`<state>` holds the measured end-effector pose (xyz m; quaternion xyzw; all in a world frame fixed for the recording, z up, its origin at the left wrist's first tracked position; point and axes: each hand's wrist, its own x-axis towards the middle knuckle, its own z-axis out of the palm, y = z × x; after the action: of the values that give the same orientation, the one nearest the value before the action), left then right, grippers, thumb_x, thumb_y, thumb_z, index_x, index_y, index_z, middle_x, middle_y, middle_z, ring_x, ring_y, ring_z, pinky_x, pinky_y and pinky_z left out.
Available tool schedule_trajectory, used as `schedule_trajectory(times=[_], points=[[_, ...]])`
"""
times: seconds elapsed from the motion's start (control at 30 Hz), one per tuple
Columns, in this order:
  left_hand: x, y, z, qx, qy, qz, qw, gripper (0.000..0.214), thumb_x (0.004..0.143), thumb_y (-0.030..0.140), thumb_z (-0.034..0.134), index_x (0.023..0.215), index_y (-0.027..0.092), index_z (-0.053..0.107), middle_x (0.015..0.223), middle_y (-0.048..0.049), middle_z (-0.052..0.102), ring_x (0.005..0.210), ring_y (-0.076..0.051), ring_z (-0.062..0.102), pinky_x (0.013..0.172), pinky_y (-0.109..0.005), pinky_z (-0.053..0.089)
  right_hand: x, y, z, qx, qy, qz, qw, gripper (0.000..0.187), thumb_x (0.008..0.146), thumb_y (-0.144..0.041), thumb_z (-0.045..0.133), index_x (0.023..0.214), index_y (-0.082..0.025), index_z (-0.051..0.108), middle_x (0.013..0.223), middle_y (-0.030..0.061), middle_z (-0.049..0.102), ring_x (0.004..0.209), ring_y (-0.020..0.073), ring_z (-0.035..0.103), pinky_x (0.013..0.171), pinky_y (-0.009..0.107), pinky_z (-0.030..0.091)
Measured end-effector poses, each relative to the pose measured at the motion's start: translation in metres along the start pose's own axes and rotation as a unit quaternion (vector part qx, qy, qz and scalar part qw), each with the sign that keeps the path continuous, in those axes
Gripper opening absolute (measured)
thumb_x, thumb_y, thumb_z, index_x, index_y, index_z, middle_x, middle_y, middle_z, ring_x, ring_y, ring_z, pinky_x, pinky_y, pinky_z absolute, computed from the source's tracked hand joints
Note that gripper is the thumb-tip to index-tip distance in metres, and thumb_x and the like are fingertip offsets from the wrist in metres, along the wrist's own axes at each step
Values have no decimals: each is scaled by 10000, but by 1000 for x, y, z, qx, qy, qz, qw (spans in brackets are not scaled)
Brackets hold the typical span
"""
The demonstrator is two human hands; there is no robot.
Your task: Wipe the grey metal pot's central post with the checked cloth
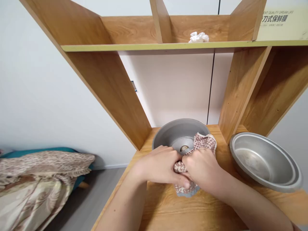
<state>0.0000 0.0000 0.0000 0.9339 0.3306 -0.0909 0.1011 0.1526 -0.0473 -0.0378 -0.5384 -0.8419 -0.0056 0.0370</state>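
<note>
A grey metal pot (176, 133) stands on the wooden shelf surface (168, 208), with a small round knob at the middle of its bottom. Over its near rim hangs a red-and-white patterned cloth (204, 141). My left hand (157, 165) and my right hand (204, 168) are both clenched on the cloth at the pot's near edge, thumbs meeting in the middle. The cloth's lower end (186, 191) pokes out below my hands.
A wide metal basin (264, 160) sits to the right, in the neighbouring compartment. A crumpled white tissue (198, 37) lies on the upper shelf. Wooden dividers rise on both sides. A patterned blanket (36, 183) lies low at left on the floor side.
</note>
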Motion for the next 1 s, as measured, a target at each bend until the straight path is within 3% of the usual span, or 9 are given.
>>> schedule_trajectory(times=[0.2,0.47,0.63,0.83,1.0], points=[[1,1,-1,11,4,-1,1000,624,647,838,587,605,218,636,536,0,608,516,-157,535,503,-287,267,0,1,1,-10,-5,-11,1000,325,830,-465,675,719,-162,717,702,98,728,638,229,691,586,309,460],[1,1,0,-19,-1,3,1000,604,621,771,664,496,198,517,462,39,487,452,-106,419,494,-267,278,1,-14,13,13,67,26,997,100,754,-223,714,797,-133,716,782,137,745,726,219,696,741,323,493],[0,1,-1,-14,-4,-4,1000,570,634,757,665,529,207,562,494,30,546,474,-116,449,498,-269,268,1,-9,6,18,37,8,999,140,792,-285,692,803,-148,719,778,119,747,685,220,692,678,329,483],[1,0,0,7,8,0,1000,622,628,835,607,630,215,654,553,-10,624,528,-158,544,505,-282,258,0,3,0,6,5,-4,1000,323,862,-444,631,689,-182,706,682,80,722,649,226,689,602,316,451],[1,2,0,0,1,-6,1000,581,635,781,647,543,210,588,528,12,592,508,-136,505,504,-281,268,1,-7,8,3,35,9,999,198,779,-333,726,810,-137,724,760,120,739,682,226,693,671,327,484]])
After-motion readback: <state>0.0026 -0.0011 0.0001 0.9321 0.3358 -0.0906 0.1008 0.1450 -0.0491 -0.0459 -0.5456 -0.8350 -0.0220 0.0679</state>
